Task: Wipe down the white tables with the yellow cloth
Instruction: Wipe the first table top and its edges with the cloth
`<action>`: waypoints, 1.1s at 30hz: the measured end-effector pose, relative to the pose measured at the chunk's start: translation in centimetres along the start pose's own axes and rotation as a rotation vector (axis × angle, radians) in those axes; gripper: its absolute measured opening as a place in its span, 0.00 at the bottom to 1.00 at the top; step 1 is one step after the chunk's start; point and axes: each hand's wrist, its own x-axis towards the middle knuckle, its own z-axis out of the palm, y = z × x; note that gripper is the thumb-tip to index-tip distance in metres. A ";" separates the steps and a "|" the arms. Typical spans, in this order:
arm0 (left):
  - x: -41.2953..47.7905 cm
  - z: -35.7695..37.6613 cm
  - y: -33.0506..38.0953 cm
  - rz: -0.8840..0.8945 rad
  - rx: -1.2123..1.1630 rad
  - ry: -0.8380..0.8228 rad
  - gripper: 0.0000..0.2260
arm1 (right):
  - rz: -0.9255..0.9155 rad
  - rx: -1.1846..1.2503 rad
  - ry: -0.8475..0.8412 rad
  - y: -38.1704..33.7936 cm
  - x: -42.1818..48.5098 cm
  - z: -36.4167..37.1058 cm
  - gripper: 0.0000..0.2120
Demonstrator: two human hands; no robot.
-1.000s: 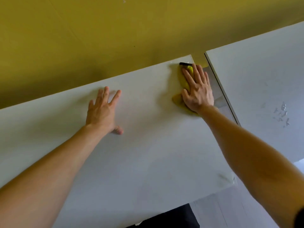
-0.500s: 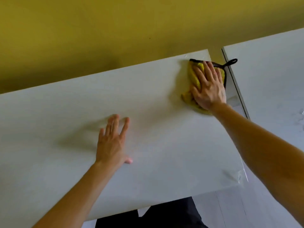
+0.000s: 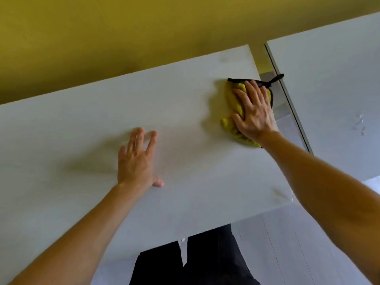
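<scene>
A yellow cloth [image 3: 234, 103] with a black border and a black hanging loop lies crumpled at the right edge of the near white table [image 3: 82, 145]. My right hand [image 3: 254, 114] presses flat on the cloth, fingers straight and spread, covering most of it. The cloth's loop sticks out over the gap beside the table. My left hand [image 3: 136, 159] lies flat over the middle of the same table, fingers straight and pointing away from me. A second white table [image 3: 333, 89] stands to the right, across a narrow gap.
A yellow wall [image 3: 144, 33] runs behind both tables. The second table carries a few small droplets or marks [image 3: 360, 124]. Pale floor [image 3: 287, 243] and my dark trousers [image 3: 195, 260] show below the near table's front edge.
My right hand has slid the cloth toward me along the table's right edge, away from the far corner. My left hand has pulled back from the far side toward the table's middle.
</scene>
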 end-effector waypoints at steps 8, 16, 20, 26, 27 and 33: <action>-1.4 0.9 -0.5 0.072 0.023 0.057 0.64 | -0.448 0.127 -0.163 -19.4 -16.4 3.3 0.39; -5.5 5.0 -0.9 0.123 0.085 -0.029 0.75 | 0.194 0.085 0.014 -0.7 -12.4 1.5 0.37; -5.1 5.1 -1.1 0.111 0.069 -0.019 0.76 | 0.276 0.117 0.079 -10.3 -15.4 3.5 0.40; -5.0 4.9 -0.5 0.100 0.092 -0.015 0.72 | -0.114 0.184 -0.087 -23.5 -22.0 4.8 0.33; -4.9 4.9 -0.5 0.104 0.103 -0.024 0.73 | -0.138 0.179 -0.066 -21.5 -21.9 5.0 0.34; -4.8 5.2 -0.6 0.096 0.096 -0.050 0.76 | 0.438 0.107 0.019 -5.0 -23.5 2.5 0.36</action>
